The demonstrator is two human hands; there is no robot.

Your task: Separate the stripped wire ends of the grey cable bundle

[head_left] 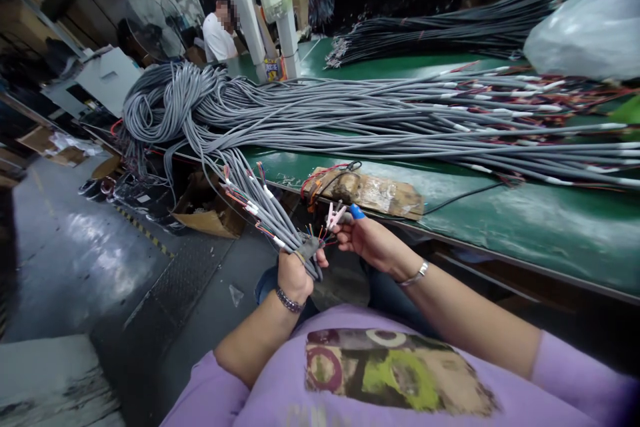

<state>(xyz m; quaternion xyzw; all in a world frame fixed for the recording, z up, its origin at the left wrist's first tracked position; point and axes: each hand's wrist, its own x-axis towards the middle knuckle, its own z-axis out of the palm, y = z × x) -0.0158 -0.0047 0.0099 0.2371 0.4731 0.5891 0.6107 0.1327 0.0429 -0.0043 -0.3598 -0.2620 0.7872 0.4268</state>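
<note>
My left hand (pixel 295 275) grips a bunch of grey cables (pixel 260 203) near their stripped ends, where thin coloured wires fan out. The cables run up and away to a big heap on the green table (pixel 525 213). My right hand (pixel 367 240) holds a small pink-and-white clip (pixel 334 215) against those wire tips, and a blue cap covers one fingertip (pixel 357 211). Both hands hover in front of the table's near edge, above my lap.
Long grey cable bundles (pixel 350 113) cover the table, with dark ones (pixel 450 30) behind. A taped cardboard pad (pixel 370 191) with red and black leads lies at the table edge. A clear plastic bag (pixel 585 33) sits far right. Another person (pixel 219 30) sits far back. Cardboard boxes (pixel 207 213) lie on the floor.
</note>
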